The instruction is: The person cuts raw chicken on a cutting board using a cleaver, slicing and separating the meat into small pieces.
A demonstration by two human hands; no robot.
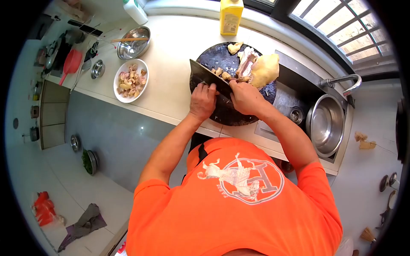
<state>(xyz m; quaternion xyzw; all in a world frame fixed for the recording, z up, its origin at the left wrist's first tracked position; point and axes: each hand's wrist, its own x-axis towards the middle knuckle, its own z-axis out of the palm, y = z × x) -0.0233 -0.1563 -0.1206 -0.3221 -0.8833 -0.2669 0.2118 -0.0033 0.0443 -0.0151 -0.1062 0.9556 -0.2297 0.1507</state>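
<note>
My right hand is closed around the handle end of a cleaver, its dark blade slanting up and left over the round black chopping board. Against the near side of the blade, the fingers of my left hand are curled; what they grip, if anything, is hidden. Beyond the blade lie small chopped chicken pieces. A large pale-skinned piece of chicken rests at the board's right, beside my right hand. Another small chicken piece sits at the far edge.
Left on the counter stand a white bowl of chopped chicken and a steel bowl with chopsticks across it. Behind the board is a yellow container. To the right, a steel basin sits at the sink under a faucet.
</note>
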